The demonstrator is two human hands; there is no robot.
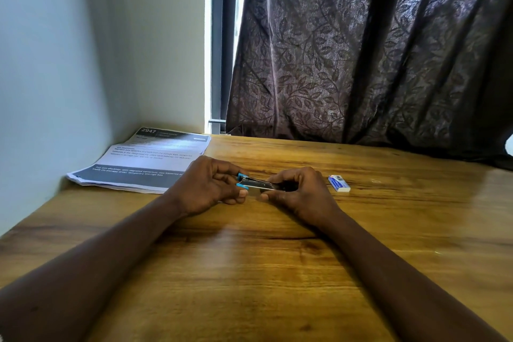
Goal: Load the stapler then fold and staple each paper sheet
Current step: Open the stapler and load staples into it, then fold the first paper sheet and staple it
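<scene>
A small stapler [256,184] with a metal body and blue ends is held just above the wooden table [277,272], between both hands. My left hand [206,184] grips its blue end from the left. My right hand [298,191] closes around its dark end from the right. Whether the stapler is opened up is hard to tell behind the fingers. A stack of printed paper sheets [144,161] lies flat at the table's far left corner. A small blue and white staple box [338,183] lies to the right of my right hand.
A pale wall runs along the table's left side and back left. A dark leaf-patterned curtain [374,50] hangs behind the table at the back right, touching its far edge. A narrow window strip [219,36] shows between wall and curtain.
</scene>
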